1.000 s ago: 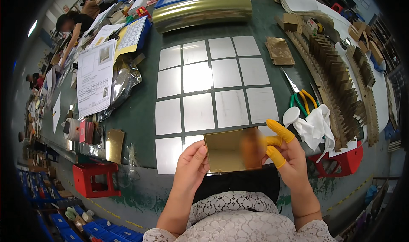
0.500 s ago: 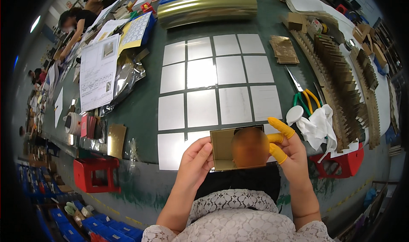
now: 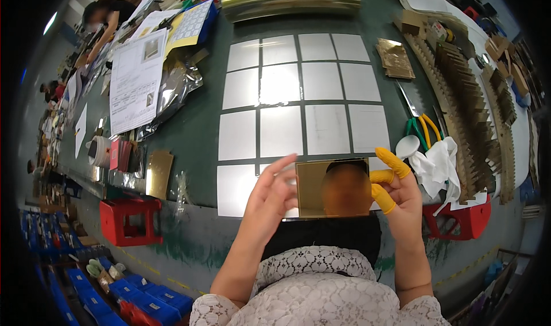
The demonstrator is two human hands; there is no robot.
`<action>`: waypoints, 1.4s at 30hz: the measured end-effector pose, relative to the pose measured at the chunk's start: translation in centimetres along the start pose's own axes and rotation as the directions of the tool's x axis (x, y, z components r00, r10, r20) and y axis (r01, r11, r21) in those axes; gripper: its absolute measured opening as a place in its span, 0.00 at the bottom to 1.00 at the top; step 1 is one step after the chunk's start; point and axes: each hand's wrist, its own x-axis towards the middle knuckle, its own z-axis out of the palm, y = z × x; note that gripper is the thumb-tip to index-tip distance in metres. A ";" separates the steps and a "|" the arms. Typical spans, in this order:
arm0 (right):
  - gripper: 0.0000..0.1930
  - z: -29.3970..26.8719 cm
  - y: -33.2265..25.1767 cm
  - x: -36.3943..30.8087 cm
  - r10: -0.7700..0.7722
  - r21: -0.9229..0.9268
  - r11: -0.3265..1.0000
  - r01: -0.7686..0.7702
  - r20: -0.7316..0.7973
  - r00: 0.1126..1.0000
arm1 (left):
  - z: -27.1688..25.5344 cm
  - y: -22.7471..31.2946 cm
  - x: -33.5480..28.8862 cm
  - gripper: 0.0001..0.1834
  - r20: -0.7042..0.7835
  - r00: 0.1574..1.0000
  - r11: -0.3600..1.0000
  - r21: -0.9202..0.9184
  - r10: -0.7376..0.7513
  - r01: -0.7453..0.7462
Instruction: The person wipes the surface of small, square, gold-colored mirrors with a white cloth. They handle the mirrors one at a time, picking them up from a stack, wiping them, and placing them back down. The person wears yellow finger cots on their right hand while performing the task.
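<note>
Gold mirror sheet (image 3: 333, 189) is pinched at its side edges by both hands, above the table's (image 3: 201, 130) near edge. Left hand (image 3: 270, 197) grasps bare; right hand (image 3: 402, 191) grasps with yellow finger cots (image 3: 392, 160).

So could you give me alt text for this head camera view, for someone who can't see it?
Both hands hold a gold mirror-finish square sheet upright over a green table: the bare left hand at its left edge, the right hand, with yellow finger cots, at its right. Behind lies a grid of silver square sheets.

Bright overhead glare, dark bent rim, perhaps soft
</note>
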 end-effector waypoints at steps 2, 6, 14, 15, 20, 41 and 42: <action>0.28 -0.1 -0.2 -0.1 0.008 -0.003 1.000 -0.008 0.012 1.000 | -0.4 0.5 0.3 0.50 0.123 0.977 0.940 0.277 0.172 -0.201; 0.28 0.0 -0.4 0.0 0.044 0.016 0.999 -0.045 0.055 0.998 | 0.1 2.2 -0.1 0.63 0.342 0.880 0.545 0.692 0.330 -0.473; 0.29 -0.6 0.0 -0.1 0.073 0.041 0.996 -0.076 0.066 0.995 | 0.9 3.5 -0.5 0.68 0.483 0.848 0.338 0.778 0.218 -0.530; 0.29 -0.6 -0.1 -0.1 0.077 0.036 0.996 -0.079 0.063 0.995 | 0.9 3.5 -0.5 0.65 0.482 0.849 0.347 0.775 0.216 -0.528; 0.29 -1.0 0.3 0.2 0.081 0.034 0.996 -0.083 0.060 0.995 | 0.9 4.0 -0.7 0.62 0.478 0.857 0.385 0.767 0.191 -0.513; 0.26 -1.6 0.4 0.5 0.162 0.063 0.984 -0.168 0.088 0.983 | 0.5 2.8 0.1 0.61 0.481 0.869 0.384 0.786 0.113 -0.485; 0.25 -1.6 0.4 0.4 0.159 0.067 0.984 -0.165 0.093 0.983 | 0.6 2.8 0.2 0.60 0.485 0.866 0.383 0.783 0.117 -0.490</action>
